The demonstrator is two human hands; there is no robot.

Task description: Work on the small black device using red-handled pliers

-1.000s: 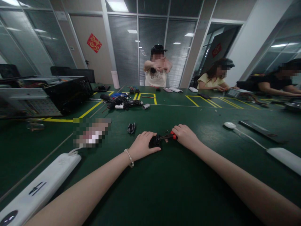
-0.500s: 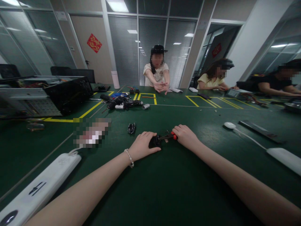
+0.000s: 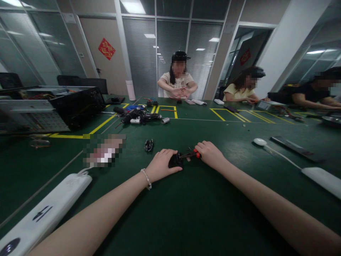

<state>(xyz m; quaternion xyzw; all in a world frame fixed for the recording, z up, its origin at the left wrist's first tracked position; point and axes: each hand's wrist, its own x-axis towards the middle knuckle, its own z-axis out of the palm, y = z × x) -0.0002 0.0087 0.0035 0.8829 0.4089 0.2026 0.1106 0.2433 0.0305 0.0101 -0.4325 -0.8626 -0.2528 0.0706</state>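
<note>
Low over the green table, my left hand (image 3: 160, 164) grips a small black part (image 3: 175, 160) whose exact kind I cannot make out. My right hand (image 3: 210, 153) is closed round the red handles of a pair of pliers (image 3: 189, 155). The pliers' narrow jaws point left and reach the black part. Just beneath them lies a small pale scrap (image 3: 188, 159). Beyond my left hand a small black and silver piece (image 3: 149, 145) rests on the table.
A white power bank (image 3: 50, 209) lies at left, near an open computer case (image 3: 77, 106). Tools, including a drill (image 3: 130, 115), are heaped farther back. At right are a white puck on a cable (image 3: 260, 142) and a dark strip (image 3: 293, 147). Co-workers sit across the table.
My hands, the pliers and the black part hold almost the same position. Across the table, a person has drawn their stretched, joined hands back toward the chest, elbows out.
</note>
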